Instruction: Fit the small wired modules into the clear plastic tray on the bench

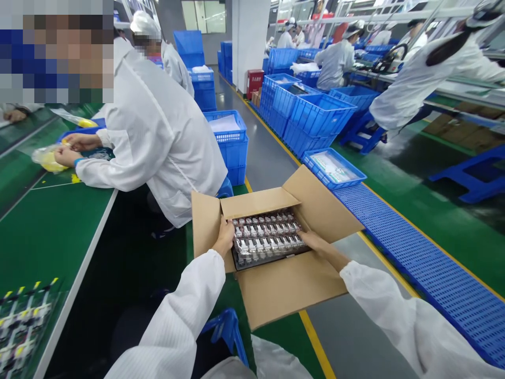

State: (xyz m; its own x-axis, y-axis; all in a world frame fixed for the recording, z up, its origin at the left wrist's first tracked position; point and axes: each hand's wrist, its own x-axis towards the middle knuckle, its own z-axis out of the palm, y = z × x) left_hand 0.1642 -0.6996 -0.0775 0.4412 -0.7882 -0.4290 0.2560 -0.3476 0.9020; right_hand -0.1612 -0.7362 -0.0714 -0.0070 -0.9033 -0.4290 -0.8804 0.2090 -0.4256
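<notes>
My left hand (223, 238) and right hand (316, 243), fingers together, bracket the component tray (268, 237) lying crosswise in the cardboard box (292, 295)

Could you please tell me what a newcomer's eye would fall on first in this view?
The open cardboard box in the lower middle stands out, with a tray of small parts inside it and the left hand and right hand at the tray's edges. Stacked blue plastic crates fill the upper right, and a co-worker in a white coat leans over the green workbench on the left.
</notes>
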